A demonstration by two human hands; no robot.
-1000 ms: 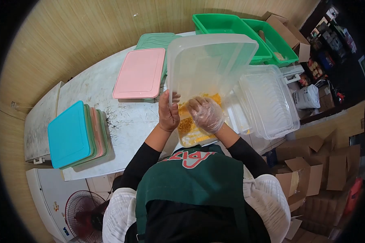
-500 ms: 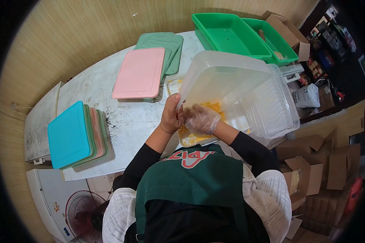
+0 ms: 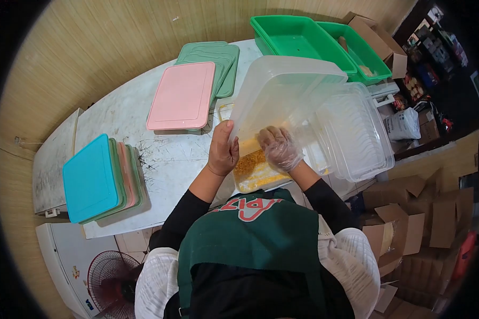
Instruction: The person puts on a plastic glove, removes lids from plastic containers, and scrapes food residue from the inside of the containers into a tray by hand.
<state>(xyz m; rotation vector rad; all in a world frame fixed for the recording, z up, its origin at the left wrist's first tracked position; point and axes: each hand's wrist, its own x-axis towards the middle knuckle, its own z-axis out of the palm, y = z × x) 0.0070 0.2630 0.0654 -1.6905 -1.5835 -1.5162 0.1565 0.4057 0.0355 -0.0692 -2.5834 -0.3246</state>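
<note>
My left hand (image 3: pixel 223 150) grips the near left edge of a clear plastic bin (image 3: pixel 287 80), which is tilted up on its side. My right hand (image 3: pixel 280 149), in a thin clear glove, is inside or just below the bin's opening with its fingers curled; whatever is in them is hidden. Beneath both hands lies a shallow clear tray (image 3: pixel 238 187) with orange-yellow crumbs (image 3: pixel 250 164) spread over it. Right of the tilted bin sits a stack of clear bins (image 3: pixel 351 135).
Pink (image 3: pixel 182 95) and green lids (image 3: pixel 230 80) lie behind my left hand. A lid stack topped by a blue lid (image 3: pixel 91 178) stands at the left. Green tubs (image 3: pixel 303 42) are at the back. Cardboard boxes (image 3: pixel 412 228) and a fan (image 3: pixel 112 279) stand beside the table (image 3: pixel 167 186).
The clear bin has swung down, then partly back up. My right hand moved left toward my left hand, then back right. My left hand keeps its grip.
</note>
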